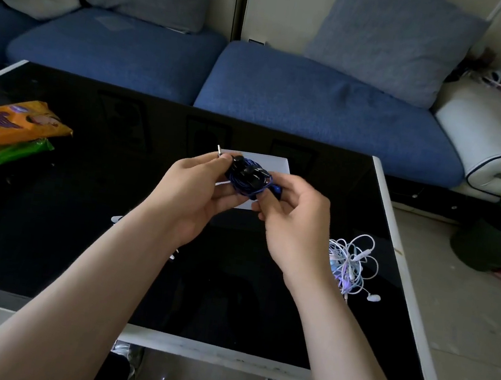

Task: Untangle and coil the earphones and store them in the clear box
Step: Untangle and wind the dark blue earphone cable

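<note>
Pinched dark blue earphones [249,177] between curled left hand [198,186] and right hand [290,217], just before a pale box [278,163] (plug [219,148] jutting past the left fingertips); likely best wound in even, snug loops.

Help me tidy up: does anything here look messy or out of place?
Yes: the white earphones lie in a tangled heap near the table's right edge, one earbud trailing loose. The blue earphones, bundled, are gripped by the left hand and right hand. Nothing looks spilled or broken.
</note>
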`<state>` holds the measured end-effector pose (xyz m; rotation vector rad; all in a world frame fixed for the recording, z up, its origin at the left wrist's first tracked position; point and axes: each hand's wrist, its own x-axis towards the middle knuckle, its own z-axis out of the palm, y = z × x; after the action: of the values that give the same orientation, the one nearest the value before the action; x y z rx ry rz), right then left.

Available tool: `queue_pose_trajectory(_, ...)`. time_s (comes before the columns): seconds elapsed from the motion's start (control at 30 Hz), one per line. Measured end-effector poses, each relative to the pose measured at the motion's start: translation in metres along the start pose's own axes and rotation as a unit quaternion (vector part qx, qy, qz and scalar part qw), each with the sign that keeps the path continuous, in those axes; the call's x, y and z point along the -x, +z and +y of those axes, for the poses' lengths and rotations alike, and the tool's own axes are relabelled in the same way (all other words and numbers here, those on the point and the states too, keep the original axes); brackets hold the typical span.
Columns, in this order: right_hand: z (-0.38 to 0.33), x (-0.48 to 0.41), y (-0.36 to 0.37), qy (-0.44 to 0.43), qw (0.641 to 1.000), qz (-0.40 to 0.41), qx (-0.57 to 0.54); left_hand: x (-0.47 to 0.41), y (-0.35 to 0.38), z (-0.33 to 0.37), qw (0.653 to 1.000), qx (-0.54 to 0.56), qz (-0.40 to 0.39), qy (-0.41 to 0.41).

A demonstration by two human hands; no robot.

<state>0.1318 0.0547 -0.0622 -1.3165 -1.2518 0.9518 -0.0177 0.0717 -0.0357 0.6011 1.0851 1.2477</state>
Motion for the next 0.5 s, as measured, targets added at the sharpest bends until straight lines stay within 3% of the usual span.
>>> queue_pose_trajectory(0.1, 0.0011, -0.0019, -0.0027, 0.004, 1.0, 0.025, -0.017, -0.0011, -0.0015, 0.0011, 1.0, -0.01, -0.014, -0.019)
queue_pose_trajectory(0.3, -0.0038, 0.0009, -0.0048, 0.019, 1.0, -0.022, 0.0, -0.003, -0.0044, -0.0005, 0.996, -0.04, -0.08, -0.03)
queue_pose_trajectory(0.5, -0.0037, -0.0003, -0.004, 0.025, 0.999, -0.009, -0.02, -0.0024, -0.0067, -0.0041, 0.991, -0.115, -0.064, 0.023)
